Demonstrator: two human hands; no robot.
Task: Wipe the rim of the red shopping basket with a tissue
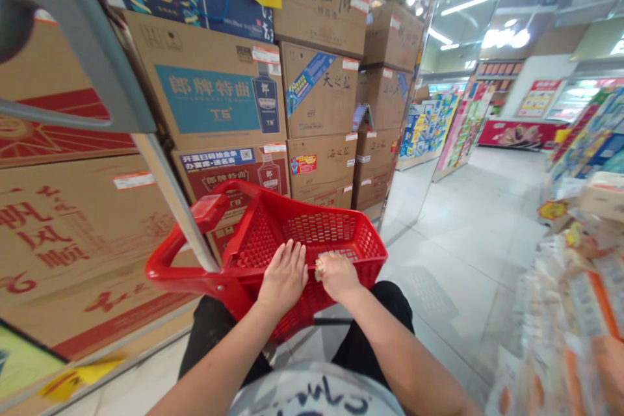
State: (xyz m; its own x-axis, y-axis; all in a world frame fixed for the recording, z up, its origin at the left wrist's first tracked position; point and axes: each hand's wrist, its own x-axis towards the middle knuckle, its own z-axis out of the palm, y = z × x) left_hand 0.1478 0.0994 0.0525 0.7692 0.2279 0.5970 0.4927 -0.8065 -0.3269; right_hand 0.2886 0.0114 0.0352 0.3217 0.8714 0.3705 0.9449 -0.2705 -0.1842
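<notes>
Stacked cartons (219, 97) are lining the left of a shop aisle, with pale floor tiles (468, 208) running off to the right. Directly before the person's dark-trousered legs (214, 331), a red shopping basket (312, 227) is standing with its grey pull handle (97, 58) already rising extended. Both hands are already working at the near rim; the handling is judged unfinished, as the right hand (338, 276) is curling around a small pale item (319, 271), apparently, though blur is preventing identification. Left hand (284, 273) is lying flat, fingers extended, just beside it. Basket's long axis is running crosswise, looped end pointing left, blunt end right.
</notes>
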